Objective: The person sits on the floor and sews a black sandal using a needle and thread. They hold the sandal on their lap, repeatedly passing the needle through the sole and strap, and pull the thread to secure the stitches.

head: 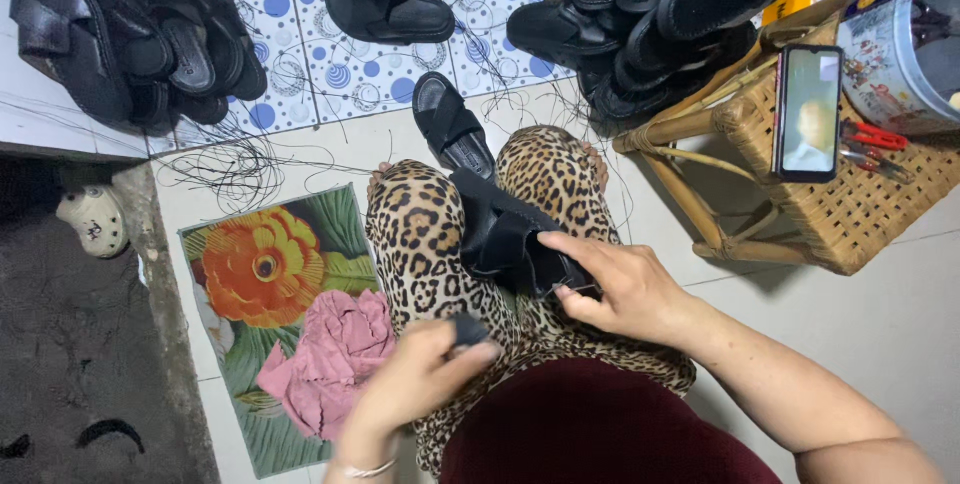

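Seated on the floor, a person's right hand [625, 289] steadies a black sandal [505, 239] on the lap, grip closed on its strap, while the left hand [425, 374] pinches a small black piece [468, 329] nearby

We sit on the floor [880, 324] of a home used as a small sandal workshop. Beyond our grip lie piles of black sandals [140, 34] on dotted tiles [330, 64], with loose black threads [230, 169] strewn between. To the right of the grip stands a wicker stool [850, 214] carrying a phone [807, 112] and red-handled scissors [875, 139]; to the left, a flowered mat [260, 274].
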